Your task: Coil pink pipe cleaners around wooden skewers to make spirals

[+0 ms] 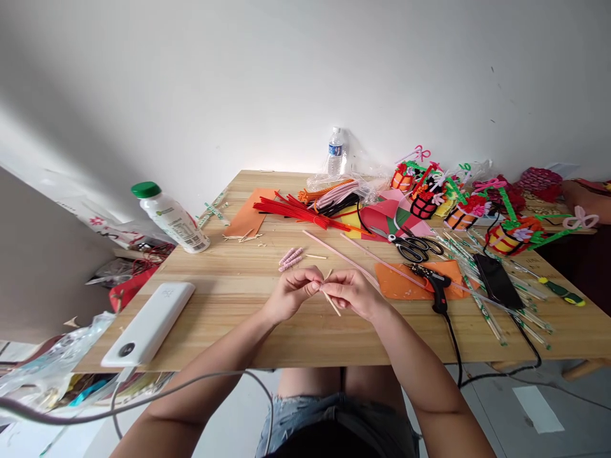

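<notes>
A pale wooden tabletop [229, 299] stands against a white wall. Above its near edge the left hand [291, 296] and right hand [352, 293] meet, fingers pinched closed on a thin wooden stick [331, 303] that slants down between them. Just beyond lie small pink coiled pieces [291, 258] and long pink pipe cleaners [348, 257]. A black glue gun [433, 284] rests on orange paper to the right, scissors [411, 247] behind it, a white power bank [150, 322] far left.

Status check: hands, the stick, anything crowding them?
Left hand and right hand pinch one thin wooden stick together. Pink pipe cleaner just beyond. Glue gun at right, apart.
</notes>
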A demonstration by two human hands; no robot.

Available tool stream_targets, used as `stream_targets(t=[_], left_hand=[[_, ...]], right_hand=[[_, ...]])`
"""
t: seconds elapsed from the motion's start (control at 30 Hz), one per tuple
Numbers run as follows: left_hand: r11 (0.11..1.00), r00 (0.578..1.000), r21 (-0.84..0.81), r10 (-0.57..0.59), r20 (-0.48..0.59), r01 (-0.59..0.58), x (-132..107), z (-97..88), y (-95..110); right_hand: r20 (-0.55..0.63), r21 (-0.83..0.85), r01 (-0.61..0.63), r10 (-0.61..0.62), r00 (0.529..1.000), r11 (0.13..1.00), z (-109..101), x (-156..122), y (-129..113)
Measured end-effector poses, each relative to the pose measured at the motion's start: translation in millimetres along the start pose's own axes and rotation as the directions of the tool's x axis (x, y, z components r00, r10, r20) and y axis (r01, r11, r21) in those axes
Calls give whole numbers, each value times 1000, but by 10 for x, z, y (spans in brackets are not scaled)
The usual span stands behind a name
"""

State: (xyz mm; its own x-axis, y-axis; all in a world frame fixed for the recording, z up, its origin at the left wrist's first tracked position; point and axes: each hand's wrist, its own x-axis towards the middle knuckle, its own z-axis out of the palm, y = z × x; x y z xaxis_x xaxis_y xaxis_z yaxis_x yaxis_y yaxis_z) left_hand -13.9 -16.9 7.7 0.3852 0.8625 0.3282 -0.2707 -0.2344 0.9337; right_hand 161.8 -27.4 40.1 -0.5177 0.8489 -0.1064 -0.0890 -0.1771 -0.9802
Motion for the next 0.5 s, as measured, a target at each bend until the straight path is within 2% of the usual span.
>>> stream_targets(t=[0.1, 0.17, 0.2, 0.27, 0.33, 0.4, 0.5], left_hand=[[1000, 1000, 8, 26, -14, -26, 9, 16, 28], [1000, 1000, -27, 10, -28, -11, 15, 31, 30], [998, 999, -59, -12, -40, 10, 18, 38, 27], [990, 995, -132, -70, -75, 59, 27, 48, 16], [981, 986, -162, -128, -107, 110, 39, 50, 1], [979, 979, -134, -168, -120, 151, 51, 44, -11], [982, 975, -52, -186, -124, 181, 62, 29, -11]], right_hand=[[-52, -107, 87, -93, 994, 990, 4, 1, -10], [-116, -256, 177, -212, 970, 950, 16, 1, -16], [-153, -360, 234, -304, 940, 903, 24, 1, -14], [-193, -576, 326, -512, 837, 749, 41, 3, 2], [-149, -729, 370, -662, 735, 575, 51, 11, 38], [-80, -788, 393, -713, 697, 474, 46, 21, 79], [1, -801, 431, -719, 695, 415, 15, 26, 113]])
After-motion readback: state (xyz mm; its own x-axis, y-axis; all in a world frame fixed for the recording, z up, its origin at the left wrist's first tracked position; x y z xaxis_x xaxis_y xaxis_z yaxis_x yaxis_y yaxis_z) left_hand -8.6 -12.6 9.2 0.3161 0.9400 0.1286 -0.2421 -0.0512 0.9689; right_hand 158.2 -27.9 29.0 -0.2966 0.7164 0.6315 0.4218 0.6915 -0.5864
